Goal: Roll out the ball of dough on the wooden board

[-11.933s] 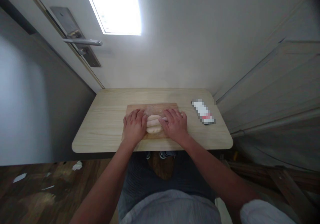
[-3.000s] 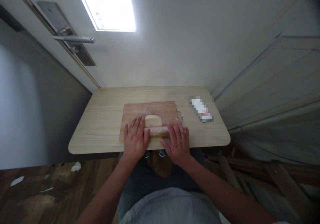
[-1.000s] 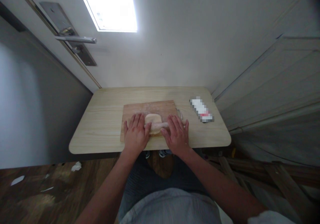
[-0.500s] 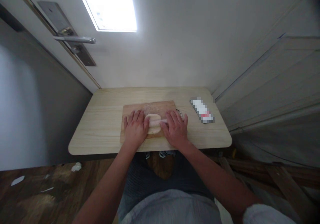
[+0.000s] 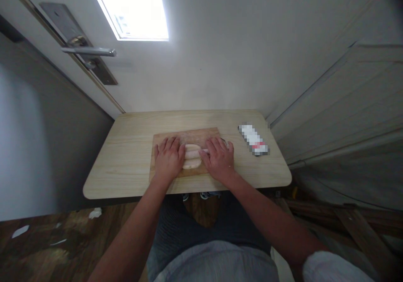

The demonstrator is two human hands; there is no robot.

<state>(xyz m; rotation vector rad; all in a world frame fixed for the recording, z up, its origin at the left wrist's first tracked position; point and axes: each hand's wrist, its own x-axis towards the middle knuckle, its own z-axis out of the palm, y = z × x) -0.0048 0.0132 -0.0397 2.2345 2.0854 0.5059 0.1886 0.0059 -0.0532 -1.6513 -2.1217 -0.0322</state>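
Observation:
A pale rolling pin (image 5: 192, 153) lies crosswise over a flattened piece of dough (image 5: 192, 163). The dough rests on a wooden cutting board (image 5: 197, 135) dusted with what looks like flour. My left hand (image 5: 169, 158) is over the pin's left end, its fingers draped forward and its thumb beside the dough. Over the right end is my right hand (image 5: 218, 158), fingers likewise laid across, thumb near the dough's right edge. Both pin ends are hidden beneath the hands. Dough shows in front of and behind the pin.
The board lies on a light wood-grain table (image 5: 122, 160) with rounded corners. A phone-like object (image 5: 253, 140), blurred out, lies at the right. Behind the table stands a white door with a metal handle (image 5: 91, 52). Scraps (image 5: 95, 213) litter the floor at left.
The whole view has shifted slightly, so everything sits a little further left. Both hands and the rolling pin keep nearly the same place over the dough.

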